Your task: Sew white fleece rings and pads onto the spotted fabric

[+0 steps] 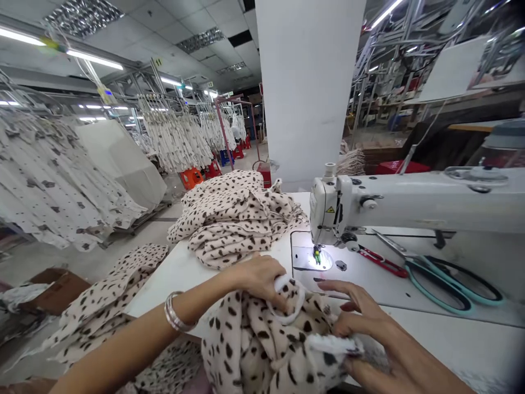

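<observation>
My left hand point(256, 278) is closed on a bunched cream fabric piece with dark spots point(262, 339) at the near edge of the sewing table point(430, 323). My right hand point(361, 317) rests on the same fabric, fingers stretched toward the needle plate. A silver bracelet point(175, 313) circles my left wrist. The white sewing machine point(410, 202) stands just beyond, its lit needle point(316, 254) over the plate, a short way past my fingertips.
A pile of the same spotted fabric point(233, 216) lies on the table's left. Teal scissors point(443, 273) and red-handled snips point(379, 261) lie under the machine arm. More fabric point(115, 295) hangs off the left. Garment racks point(176, 137) and a white pillar point(307, 87) stand behind.
</observation>
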A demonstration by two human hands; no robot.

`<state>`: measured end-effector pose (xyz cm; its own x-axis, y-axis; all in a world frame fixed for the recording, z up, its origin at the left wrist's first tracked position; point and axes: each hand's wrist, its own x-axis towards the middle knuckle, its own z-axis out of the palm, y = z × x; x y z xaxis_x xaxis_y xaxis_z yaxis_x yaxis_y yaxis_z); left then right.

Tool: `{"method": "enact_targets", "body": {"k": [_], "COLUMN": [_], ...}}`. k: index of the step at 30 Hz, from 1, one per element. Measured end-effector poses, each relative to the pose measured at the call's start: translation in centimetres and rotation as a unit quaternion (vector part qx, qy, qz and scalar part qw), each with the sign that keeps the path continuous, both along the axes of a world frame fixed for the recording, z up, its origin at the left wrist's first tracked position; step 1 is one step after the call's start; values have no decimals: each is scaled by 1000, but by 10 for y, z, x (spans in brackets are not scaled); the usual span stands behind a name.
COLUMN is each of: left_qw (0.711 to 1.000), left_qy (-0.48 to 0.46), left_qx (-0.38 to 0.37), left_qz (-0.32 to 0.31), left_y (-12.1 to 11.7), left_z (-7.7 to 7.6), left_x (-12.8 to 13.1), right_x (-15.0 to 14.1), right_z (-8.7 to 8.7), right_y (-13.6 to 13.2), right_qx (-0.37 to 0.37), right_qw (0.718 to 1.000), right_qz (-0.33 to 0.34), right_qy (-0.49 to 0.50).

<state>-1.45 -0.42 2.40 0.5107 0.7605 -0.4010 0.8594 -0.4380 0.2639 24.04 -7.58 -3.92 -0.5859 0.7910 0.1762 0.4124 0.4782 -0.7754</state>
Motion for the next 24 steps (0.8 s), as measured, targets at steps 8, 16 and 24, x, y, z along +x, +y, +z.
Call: {"method": "enact_targets", "body": {"k": [8,16,24], "left_qw": [943,808,796], "left_qy": [-259,-378,-457], "left_qx": [208,452,338], "left_qz": [11,10,208], "left_y": [-84,-136,-156], "left_z": [14,-32,-53], "left_x": [-1,0,35], "right_x": [-28,-33,-39], "right_z": [39,64,85], "right_y": [4,-9,-24], "right_qx": [127,306,443], "right_qw": [992,950,894], "right_qz": [23,63,62], "right_qy": [-16,6,-17]}}
